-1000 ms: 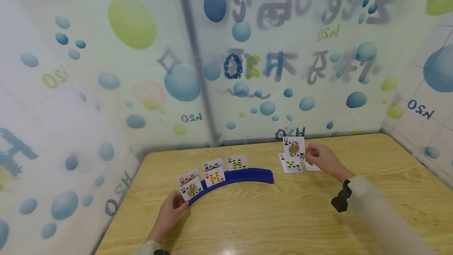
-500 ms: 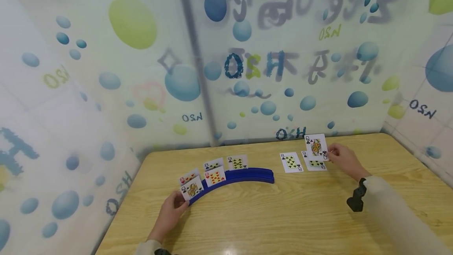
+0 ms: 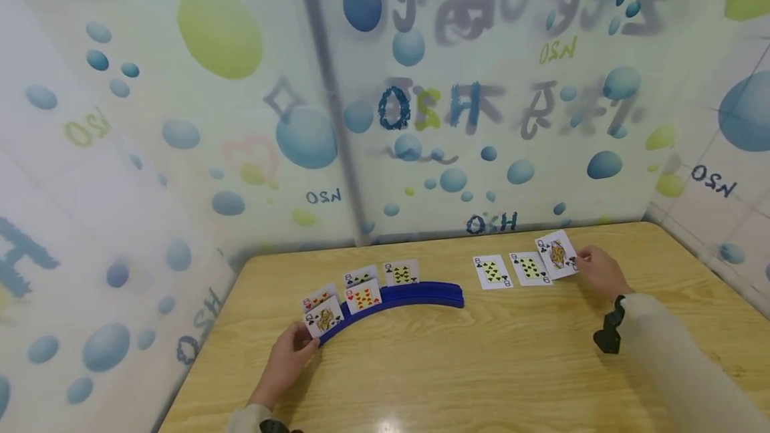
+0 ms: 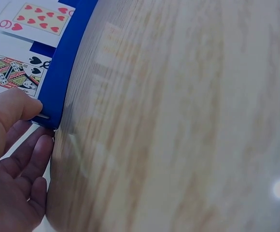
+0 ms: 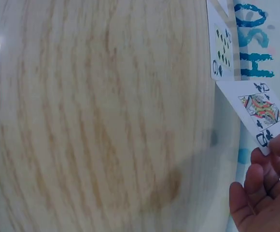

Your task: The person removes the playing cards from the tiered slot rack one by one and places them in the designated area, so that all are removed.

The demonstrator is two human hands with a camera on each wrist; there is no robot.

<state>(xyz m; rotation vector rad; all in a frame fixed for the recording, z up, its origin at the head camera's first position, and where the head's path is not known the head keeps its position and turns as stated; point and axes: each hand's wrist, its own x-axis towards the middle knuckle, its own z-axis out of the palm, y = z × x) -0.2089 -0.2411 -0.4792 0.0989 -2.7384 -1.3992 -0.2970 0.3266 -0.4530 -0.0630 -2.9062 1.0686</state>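
In the head view, my right hand (image 3: 603,270) pinches a queen of clubs (image 3: 557,254) by its lower right corner, at the far right of the row of cards. The card is tilted, and its left edge comes right up to a black nine (image 3: 531,268). Left of that lies an eight of clubs (image 3: 492,272). My left hand (image 3: 286,361) grips the near left end of a curved blue card holder (image 3: 421,294), thumb on top beside a queen of spades (image 4: 15,72), with fingers curled beneath. That queen stands in the holder's front row with a nine of hearts (image 3: 363,297).
Behind them in the holder stand a red heart card (image 3: 319,298), a black eight (image 3: 359,276) and another black card (image 3: 401,273). The wooden table (image 3: 409,366) meets a patterned wall (image 3: 415,179) at the back.
My right hand has carried the queen of clubs rightward, past the eight and nine, and lowered and tilted it beside the nine. My left hand has stayed at the holder.
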